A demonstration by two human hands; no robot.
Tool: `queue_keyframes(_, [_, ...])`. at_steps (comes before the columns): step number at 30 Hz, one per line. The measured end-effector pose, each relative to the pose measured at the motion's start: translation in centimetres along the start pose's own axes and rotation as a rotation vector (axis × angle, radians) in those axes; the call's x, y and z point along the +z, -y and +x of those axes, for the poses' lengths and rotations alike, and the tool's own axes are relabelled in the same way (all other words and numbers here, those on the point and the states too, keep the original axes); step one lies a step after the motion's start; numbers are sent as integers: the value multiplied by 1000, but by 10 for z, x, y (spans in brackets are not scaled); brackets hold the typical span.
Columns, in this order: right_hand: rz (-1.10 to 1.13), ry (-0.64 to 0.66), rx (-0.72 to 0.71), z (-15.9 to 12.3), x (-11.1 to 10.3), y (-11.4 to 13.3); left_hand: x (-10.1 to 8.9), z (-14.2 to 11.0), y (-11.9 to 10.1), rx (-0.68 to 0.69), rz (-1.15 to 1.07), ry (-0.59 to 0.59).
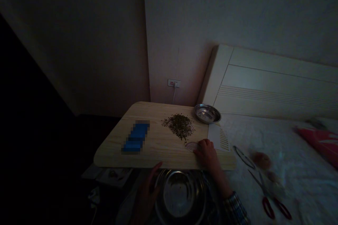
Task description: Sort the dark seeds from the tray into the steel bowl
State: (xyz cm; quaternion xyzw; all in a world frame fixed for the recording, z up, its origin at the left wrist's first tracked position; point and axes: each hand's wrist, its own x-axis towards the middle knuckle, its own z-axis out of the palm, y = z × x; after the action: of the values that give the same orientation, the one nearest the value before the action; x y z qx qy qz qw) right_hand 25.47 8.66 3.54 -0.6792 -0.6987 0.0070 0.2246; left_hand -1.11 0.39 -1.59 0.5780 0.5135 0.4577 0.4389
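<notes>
The room is dim. A heap of small dark seeds [179, 125] lies on a light wooden board [155, 140]. My right hand [208, 153] rests on the board's near right part, fingers curled beside a small pale round piece [191, 146]; whether it grips it is unclear. My left hand [146, 191] holds the left rim of a large steel bowl [181, 195] just below the board's front edge. A small steel dish [207, 113] sits at the board's far right corner.
A blue pixelated patch [136, 136] lies on the board's left. A white sheet [220, 137] sits right of my hand. Red-handled scissors [269, 193], a brownish object [261, 161] and a red cushion [320, 140] lie on the bed. A wall socket [174, 83] is behind.
</notes>
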Motion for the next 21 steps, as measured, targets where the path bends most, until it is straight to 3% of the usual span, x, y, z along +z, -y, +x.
queue_keyframes(16, [108,32,98,-3,4,-1,1,2,-6,-17,-27,-35])
queue_keyframes(21, [273,64,117,-5,4,-2,-1,3,-5,-16,5,-29])
